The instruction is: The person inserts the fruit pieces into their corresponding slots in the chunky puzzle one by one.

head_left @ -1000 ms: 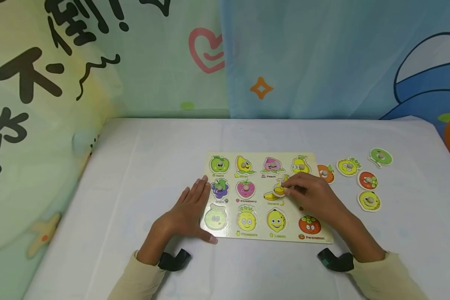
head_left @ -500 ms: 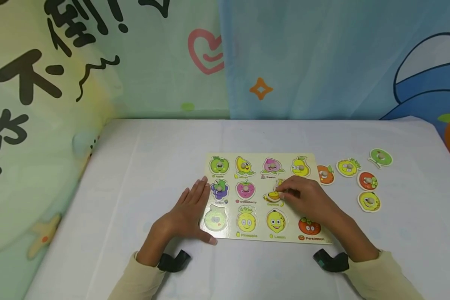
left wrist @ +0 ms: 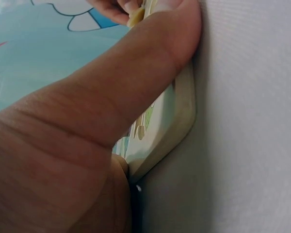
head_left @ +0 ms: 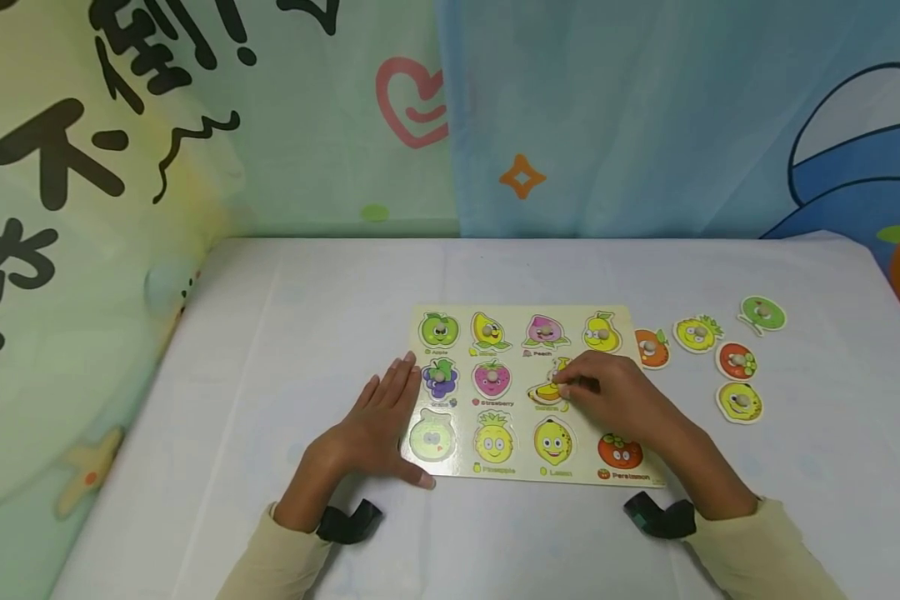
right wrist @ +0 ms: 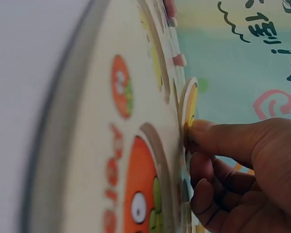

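A cream fruit puzzle board (head_left: 521,423) lies flat on the table. My right hand (head_left: 622,392) pinches a yellow banana puzzle piece (head_left: 546,392) over the banana spot, in the board's second row. In the right wrist view the banana piece (right wrist: 189,104) stands slightly proud of the board's face, with thumb and finger on it. My left hand (head_left: 378,421) rests along the board's left edge, fingers straight. The left wrist view shows its thumb (left wrist: 131,63) lying across the board's edge (left wrist: 177,116). Apple (head_left: 438,330), peach (head_left: 544,330) and strawberry (head_left: 491,378) pieces sit in the board.
Loose pieces lie right of the board: an orange one (head_left: 652,348), a pineapple (head_left: 697,333), a green round one (head_left: 762,314), a red one (head_left: 737,361) and a yellow smiling one (head_left: 739,402). A printed curtain (head_left: 607,125) hangs behind the white-covered table (head_left: 285,333).
My right hand has moved slightly left and down with the banana piece, which now lies closer over the banana spot. My left hand has stayed in place.
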